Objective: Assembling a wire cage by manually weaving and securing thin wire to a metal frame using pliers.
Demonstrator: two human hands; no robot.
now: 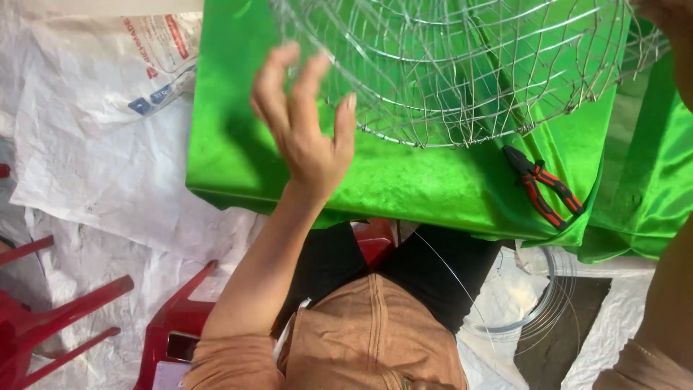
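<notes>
close by, the left hand (303,130) hovers with fingers (278,72) spread apart, gripping nothing, just left of the round silver wire mesh basket (462,65) lying on the green satin-covered worktop (404,180). farther right, red-handled pliers (543,186) lie near the edge; the right hand (668,14) meets the basket's far rim, its fingers' state unclear.

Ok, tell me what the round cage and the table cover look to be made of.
Round cage: bare metal wire, silvery and shiny, thin strands crossing curved rings. Table cover: bright green fabric, likely satin or velvet-like, glossy sheen with soft folds at the edges.
</notes>
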